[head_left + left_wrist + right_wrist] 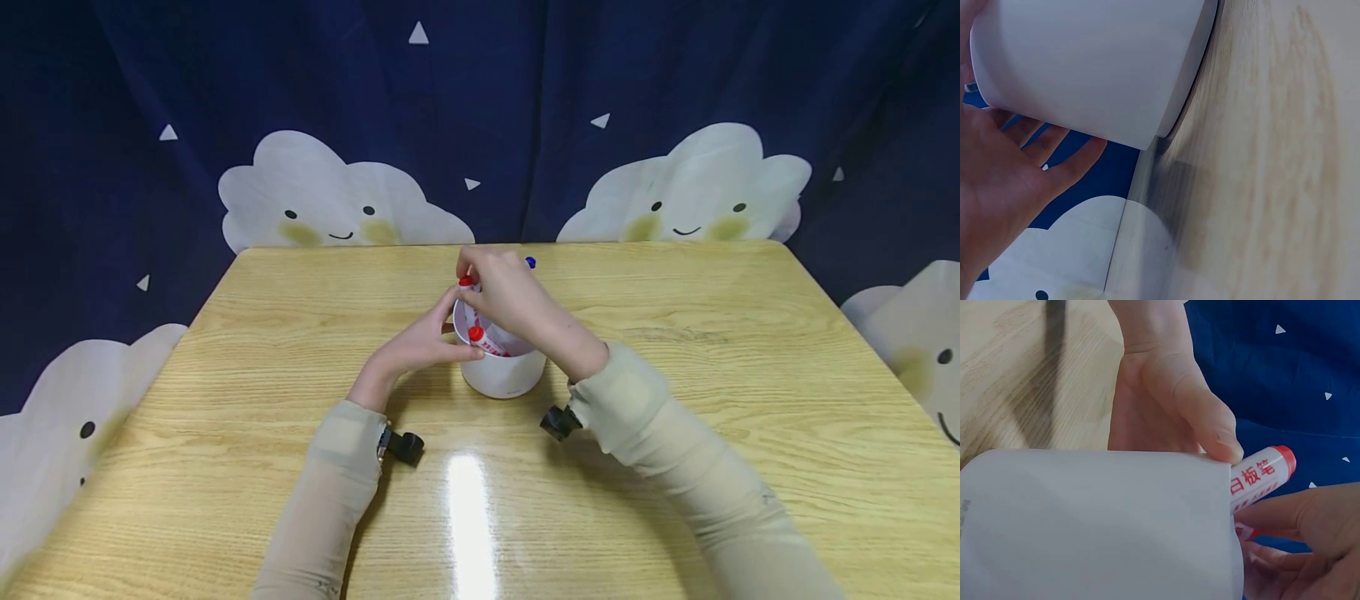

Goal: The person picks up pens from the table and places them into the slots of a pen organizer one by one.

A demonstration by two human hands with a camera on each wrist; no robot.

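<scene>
A white round container (pixel 502 379) stands upright on the table, and my left hand (pixel 423 342) holds it from the left. The thumb lies at the near rim, seen also in the right wrist view, while the other fingers reach round the far side. Over the opening, my right hand (pixel 510 292) pinches a red-capped whiteboard marker (pixel 471 315) near its cap. A second red-capped whiteboard marker (pixel 1261 477) leans against the rim beside the left thumb. The lower ends of both markers are hidden inside the container.
A small blue object (pixel 530 262) peeks out behind my right hand; most of it is hidden. The wooden table (pixel 300 417) ends at a dark blue curtain (pixel 510 108) with white clouds. Each wrist carries a black camera (pixel 407 448).
</scene>
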